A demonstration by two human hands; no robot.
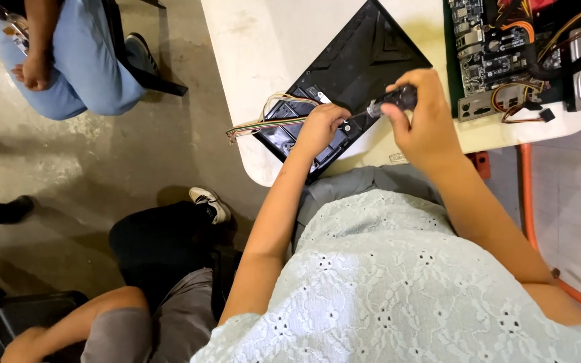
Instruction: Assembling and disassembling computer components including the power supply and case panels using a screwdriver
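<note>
Black panel [358, 70] lies on the bench [263, 40]; my left hand [317, 128] pins it flat. My right hand [425, 117] grips the screwdriver [388, 104]; best kept square, I judge.

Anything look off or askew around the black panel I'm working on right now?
The black plastic panel lies at a slant and juts past the white table's edge. Its bundle of coloured wires trails loose over the edge. The left hand steadies it; the right hand grips a dark-handled screwdriver.
</note>
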